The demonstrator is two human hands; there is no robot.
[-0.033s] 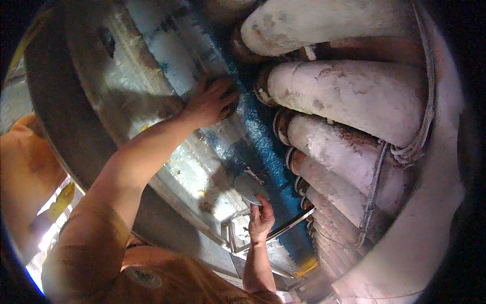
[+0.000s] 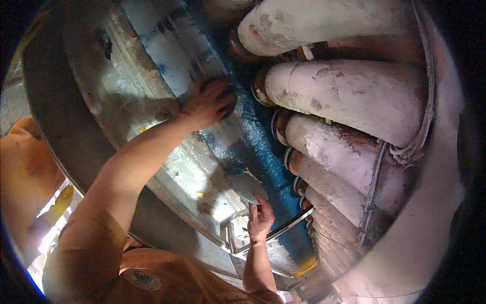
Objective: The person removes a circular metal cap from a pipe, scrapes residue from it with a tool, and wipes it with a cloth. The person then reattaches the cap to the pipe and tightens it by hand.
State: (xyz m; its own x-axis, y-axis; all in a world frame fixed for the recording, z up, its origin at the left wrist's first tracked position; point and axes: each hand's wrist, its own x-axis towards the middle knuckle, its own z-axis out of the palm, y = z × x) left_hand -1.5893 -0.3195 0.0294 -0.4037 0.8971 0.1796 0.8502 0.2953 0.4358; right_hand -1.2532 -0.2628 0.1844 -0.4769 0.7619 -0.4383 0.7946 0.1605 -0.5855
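My left hand reaches across to a curved metal surface streaked with blue. Its fingers are bent over a dark rounded thing, partly hidden by the hand and shadow; I cannot make out its kind. Lower down, my right hand pinches the near edge of a grey round disc between thumb and fingers. The disc lies close to the metal, but whether it touches is unclear. Just beyond it shows a small, light, wrench-like shape.
Thick whitish pipes with rusty ends line the right side, with a cable running over them. A blue band lies between metal and pipes. A dark curved rim and orange cloth are at left.
The view has shifted very slightly. Both hands stay in nearly the same places, and the right still pinches the disc.
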